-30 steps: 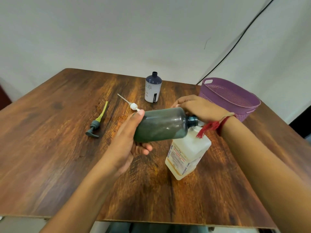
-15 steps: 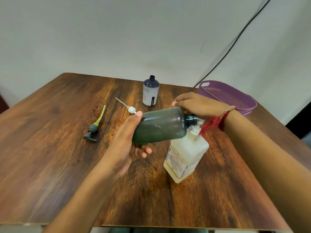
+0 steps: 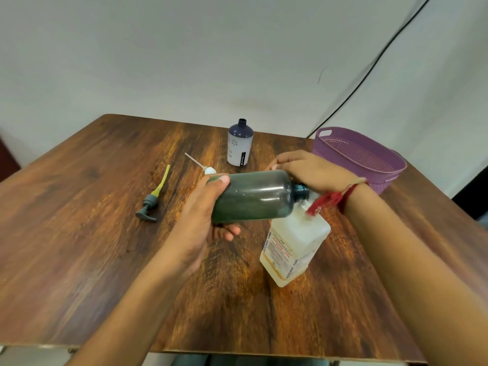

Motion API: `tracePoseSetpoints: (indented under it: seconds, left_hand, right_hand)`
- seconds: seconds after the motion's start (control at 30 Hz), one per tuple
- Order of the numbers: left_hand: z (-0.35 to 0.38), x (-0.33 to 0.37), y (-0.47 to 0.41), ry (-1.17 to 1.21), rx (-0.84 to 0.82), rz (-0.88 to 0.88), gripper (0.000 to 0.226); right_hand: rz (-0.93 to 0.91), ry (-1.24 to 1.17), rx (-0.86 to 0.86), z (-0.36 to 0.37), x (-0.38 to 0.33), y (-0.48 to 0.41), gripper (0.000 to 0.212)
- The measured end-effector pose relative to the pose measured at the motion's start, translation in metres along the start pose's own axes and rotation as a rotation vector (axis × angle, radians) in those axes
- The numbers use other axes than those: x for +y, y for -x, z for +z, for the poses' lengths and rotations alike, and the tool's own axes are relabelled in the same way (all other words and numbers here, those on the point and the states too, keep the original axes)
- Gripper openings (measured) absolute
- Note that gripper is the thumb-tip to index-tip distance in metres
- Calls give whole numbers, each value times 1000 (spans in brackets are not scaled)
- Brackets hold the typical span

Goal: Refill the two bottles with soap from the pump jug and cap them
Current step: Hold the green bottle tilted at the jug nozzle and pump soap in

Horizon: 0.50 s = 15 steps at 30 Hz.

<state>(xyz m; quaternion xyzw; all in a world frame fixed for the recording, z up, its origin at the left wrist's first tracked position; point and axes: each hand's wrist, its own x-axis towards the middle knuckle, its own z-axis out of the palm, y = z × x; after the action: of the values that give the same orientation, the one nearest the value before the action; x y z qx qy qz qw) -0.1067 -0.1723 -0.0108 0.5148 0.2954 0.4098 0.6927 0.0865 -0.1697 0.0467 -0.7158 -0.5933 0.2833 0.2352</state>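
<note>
My left hand [image 3: 200,220] grips a dark green bottle [image 3: 253,196] lying almost sideways, its open neck pointing right at the pump of the white jug [image 3: 293,244]. My right hand [image 3: 309,170] rests on top of the jug's pump head, which it hides. A second bottle [image 3: 240,146], white with a dark blue top and no cap, stands upright at the back of the table. Two pump caps lie on the wood: a grey one with a yellow tube [image 3: 151,199] at the left and a white one [image 3: 203,166] just behind the green bottle.
A purple plastic basket [image 3: 361,157] sits at the table's back right corner. The wooden table [image 3: 79,233] ends close in front of me. A black cable [image 3: 369,67] runs down the wall behind the basket.
The view has tipped slightly, so everything sits lower in frame. Both hands, the green bottle and the jug keep the same arrangement.
</note>
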Motion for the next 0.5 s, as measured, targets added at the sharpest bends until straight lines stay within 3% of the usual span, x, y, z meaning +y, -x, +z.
tracePoseSetpoints:
  seconds: [0.07, 0.13, 0.27, 0.4, 0.5]
  left_hand:
    - [0, -2, 0, -20, 40, -14, 32]
    - [1, -2, 0, -25, 52, -21, 23]
    - [6, 0, 1, 9, -6, 14, 40]
    - [0, -6, 0, -29, 36, 29, 24]
    - [-1, -9, 0, -41, 32, 25, 30]
  right_hand:
    - [20, -93, 28, 8, 4, 1, 28]
    - [-9, -22, 54, 5, 5, 4, 28]
    - [-33, 130, -23, -11, -3, 6, 28]
    - [7, -28, 40, 5, 3, 2, 30]
    - [13, 14, 69, 6, 5, 3, 31]
